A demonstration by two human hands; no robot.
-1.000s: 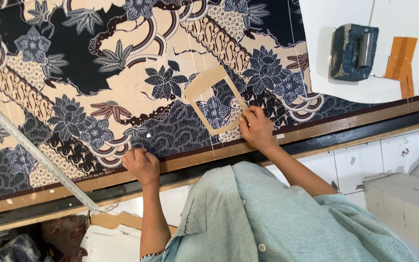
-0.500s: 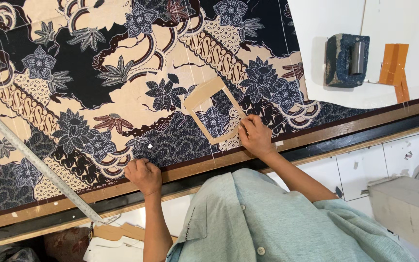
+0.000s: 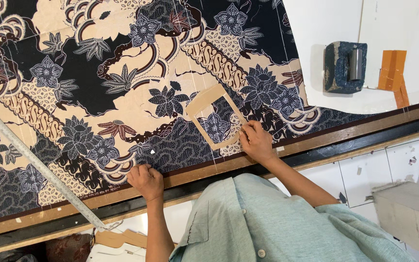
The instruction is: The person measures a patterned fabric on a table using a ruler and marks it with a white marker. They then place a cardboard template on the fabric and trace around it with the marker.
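A dark blue and cream batik cloth (image 3: 122,87) with flower patterns lies spread over the table. On it rests a tan cardboard template (image 3: 204,104) shaped like an open frame. My right hand (image 3: 255,141) has its fingers pinched on the template's lower right corner; I cannot tell whether a small marker is in them. My left hand (image 3: 146,182) is curled into a fist and rests on the cloth's near border, by the wooden table edge (image 3: 364,128). My light green shirt fills the bottom of the view.
A long metal ruler (image 3: 35,165) lies diagonally across the cloth at left. At top right, a white paper pattern (image 3: 321,29) carries a dark block weight (image 3: 345,68) and an orange strip (image 3: 392,70). A grey block (image 3: 413,213) sits on the tiled floor.
The view has shifted, so cloth and hands sit lower in the frame. Both hands keep their places on the template corner and the cloth border.
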